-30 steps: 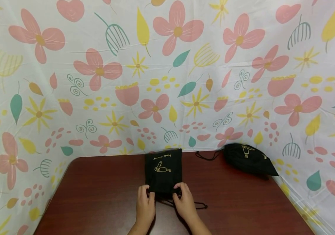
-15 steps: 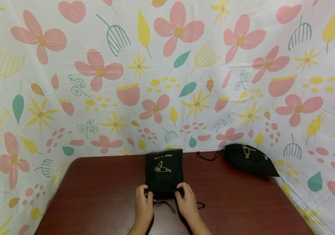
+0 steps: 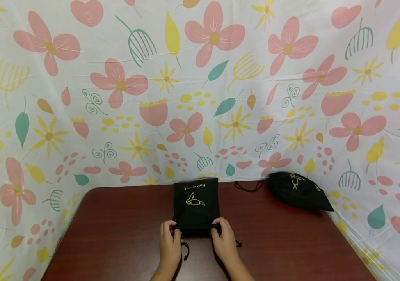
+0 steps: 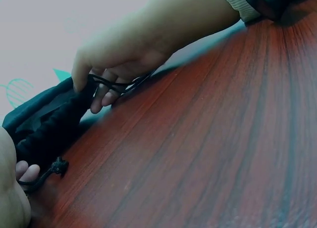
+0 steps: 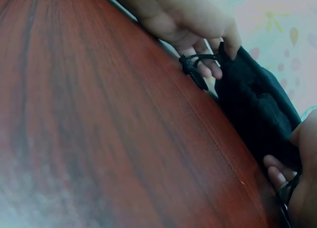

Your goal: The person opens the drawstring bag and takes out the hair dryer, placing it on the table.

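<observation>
Our left hand (image 3: pixel 170 242) and right hand (image 3: pixel 224 242), side by side, both pinching.
We curl fingers (image 3: pixel 166 229) towards thumbs (image 3: pixel 177 236), the thumbs innermost, our forearms (image 3: pixel 239 270) slanting inward.

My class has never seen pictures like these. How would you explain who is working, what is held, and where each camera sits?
There is no machine here: a person works bare-handed. The wide picture comes from a camera worn on the head; the two closer ones come from cameras on the wrists. On the reddish-brown table is a black drawstring bag; the left hand and right hand each pinch one side of its near end. A second black bag lies farther right.
</observation>
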`<state>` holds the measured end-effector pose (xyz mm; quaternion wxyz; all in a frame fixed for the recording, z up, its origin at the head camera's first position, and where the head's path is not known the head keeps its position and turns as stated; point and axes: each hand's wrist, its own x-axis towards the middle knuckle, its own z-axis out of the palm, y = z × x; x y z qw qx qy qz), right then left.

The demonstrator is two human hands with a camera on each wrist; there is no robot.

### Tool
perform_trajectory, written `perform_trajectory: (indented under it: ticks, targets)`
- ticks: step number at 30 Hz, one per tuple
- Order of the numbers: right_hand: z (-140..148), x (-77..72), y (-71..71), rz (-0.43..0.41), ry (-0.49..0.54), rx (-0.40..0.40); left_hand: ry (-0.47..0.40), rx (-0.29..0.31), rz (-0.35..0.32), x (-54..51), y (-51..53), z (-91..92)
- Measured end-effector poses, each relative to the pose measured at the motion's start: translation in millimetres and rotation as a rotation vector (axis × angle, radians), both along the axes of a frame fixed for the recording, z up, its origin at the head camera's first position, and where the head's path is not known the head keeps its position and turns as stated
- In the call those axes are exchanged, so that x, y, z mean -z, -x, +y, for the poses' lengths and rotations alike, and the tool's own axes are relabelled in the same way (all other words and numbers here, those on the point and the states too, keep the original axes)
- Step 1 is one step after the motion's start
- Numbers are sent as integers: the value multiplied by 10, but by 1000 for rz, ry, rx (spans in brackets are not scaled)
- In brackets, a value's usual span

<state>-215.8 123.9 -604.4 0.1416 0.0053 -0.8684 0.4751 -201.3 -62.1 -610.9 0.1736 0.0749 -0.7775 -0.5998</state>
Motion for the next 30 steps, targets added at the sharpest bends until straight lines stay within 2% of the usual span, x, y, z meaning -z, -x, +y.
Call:
perform_trajectory:
  ticks: [4, 10, 16, 23, 30]
  targets:
    - [4, -10, -8, -27, 14, -8, 49, -22, -3, 1, -7, -6]
    - [16, -4, -16, -32, 21, -15, 61, -25, -7, 18, -8, -5]
    - [29, 39, -13, 1, 19, -9, 79, -36, -16, 25, -1, -4]
    - [19, 81, 0, 94, -9, 46, 62, -61, 18, 23, -10, -21]
    - [29, 60, -6, 76, 33, 68, 88, -78, 63, 33, -2, -21]
